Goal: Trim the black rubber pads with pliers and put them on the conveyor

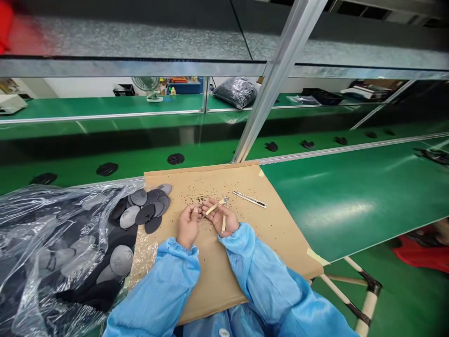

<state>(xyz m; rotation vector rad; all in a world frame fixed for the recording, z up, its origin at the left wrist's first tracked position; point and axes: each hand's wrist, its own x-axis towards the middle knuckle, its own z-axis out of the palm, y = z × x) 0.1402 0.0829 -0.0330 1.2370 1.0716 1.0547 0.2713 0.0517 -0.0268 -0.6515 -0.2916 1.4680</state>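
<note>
Over the brown cardboard sheet (206, 276), my two hands are close together with fingertips almost meeting. My right hand (229, 221) is curled round a pair of nippers (214, 208) with two pale cream handles spread apart and a metal joint. The thumb and fingers of my left hand (188, 225) are pinched together at the tips; what lies between them is too small to make out. Tiny dark bits are scattered on the cardboard around and beyond my fingers. A slim cutter knife (249, 199) lies to the right of my hands.
Left of the cardboard, black and grey oval pads (145, 213) are piled beside a clear plastic bag (52, 243) holding more. Beyond runs a green conveyor belt (213, 157) carrying spaced black pieces (176, 158). A metal post (270, 89) rises behind the cardboard; a green surface (336, 187) extends right.
</note>
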